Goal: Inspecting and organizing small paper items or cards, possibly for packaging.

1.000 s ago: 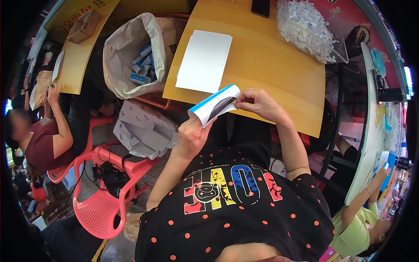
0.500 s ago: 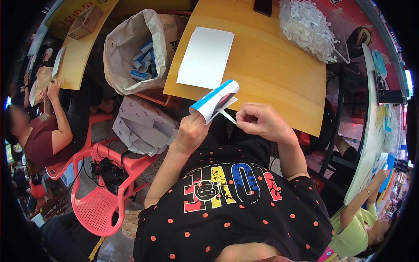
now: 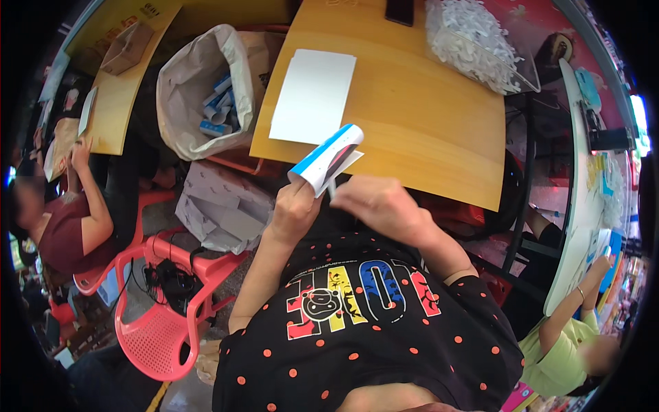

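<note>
A curled sheet of glossy paper (image 3: 331, 154), white with blue and dark print, is rolled into a loose tube in front of the table's near edge. My left hand (image 3: 295, 210) is closed round its lower end, the fingers partly inside the roll. A thin white strip (image 3: 333, 187) stands out from the sheet's free edge. At that strip my right hand (image 3: 379, 203) is closed in a pinch, slightly blurred by motion. Just beyond the roll, a stack of blank white sheets (image 3: 312, 96) lies on the wooden table (image 3: 425, 130).
Left of the table stands a white sack (image 3: 168, 96) with several blue-and-white rolls. A clear bin (image 3: 525, 79) of curled white strips sits back right, near a dark phone (image 3: 399, 10). A red chair (image 3: 147, 336) and grey carton (image 3: 223, 209) are at left. Two people work nearby.
My right hand has moved left, close to the roll, shortening the visible length of white strip. The view has shifted slightly; my left hand keeps its hold.
</note>
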`<state>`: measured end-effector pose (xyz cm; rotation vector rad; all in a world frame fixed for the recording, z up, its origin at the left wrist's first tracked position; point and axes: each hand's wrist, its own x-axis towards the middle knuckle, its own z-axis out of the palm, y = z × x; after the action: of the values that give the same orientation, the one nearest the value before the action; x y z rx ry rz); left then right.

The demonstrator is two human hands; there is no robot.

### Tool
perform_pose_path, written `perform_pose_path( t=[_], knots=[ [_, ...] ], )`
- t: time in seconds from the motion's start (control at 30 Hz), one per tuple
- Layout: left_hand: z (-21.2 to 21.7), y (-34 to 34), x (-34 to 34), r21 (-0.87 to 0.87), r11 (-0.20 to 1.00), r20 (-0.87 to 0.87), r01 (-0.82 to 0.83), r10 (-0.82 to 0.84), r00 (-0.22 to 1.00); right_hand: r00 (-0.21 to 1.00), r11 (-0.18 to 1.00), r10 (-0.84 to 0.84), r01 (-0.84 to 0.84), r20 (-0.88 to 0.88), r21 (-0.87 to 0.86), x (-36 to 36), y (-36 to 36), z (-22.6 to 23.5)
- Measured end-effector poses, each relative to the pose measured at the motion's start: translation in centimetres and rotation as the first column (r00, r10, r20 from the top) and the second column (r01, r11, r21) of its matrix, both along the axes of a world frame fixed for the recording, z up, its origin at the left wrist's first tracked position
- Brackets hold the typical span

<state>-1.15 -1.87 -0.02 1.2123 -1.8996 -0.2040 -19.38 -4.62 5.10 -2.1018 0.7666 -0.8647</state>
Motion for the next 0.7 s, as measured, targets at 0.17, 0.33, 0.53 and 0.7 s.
perform_pose_path(
  t=[0.17, 0.33, 0.53, 0.7],
  knots=[
    [-1.8, 0.4, 0.5, 0.082, 0.995, -0.022, -0.054, 0.056, 0.998, 0.917, 0.913, 0.399, -0.399, 0.015, 0.088, -0.7, -0.7, 3.8],
    [0.1, 0.0, 0.0, 0.377, 0.917, -0.727, 0.133, 0.204, 0.656, 0.993, 0.996, 0.075, -0.071, -0.087, 0.051, -7.2, -8.3, 9.8],
    [0.9, -0.9, 0.9, 0.384, 0.824, -0.923, 0.416, 0.353, 0.152, 0.735, 0.757, -0.653, 0.623, -0.182, -0.199, -21.5, -26.5, 9.2],
    [0.4, -1.2, 1.8, 0.371, 0.828, -0.917, 0.42, 0.399, 0.024, 0.556, 0.331, -0.829, 0.571, 0.058, -0.751, -16.1, -24.7, 4.3]
  ],
)
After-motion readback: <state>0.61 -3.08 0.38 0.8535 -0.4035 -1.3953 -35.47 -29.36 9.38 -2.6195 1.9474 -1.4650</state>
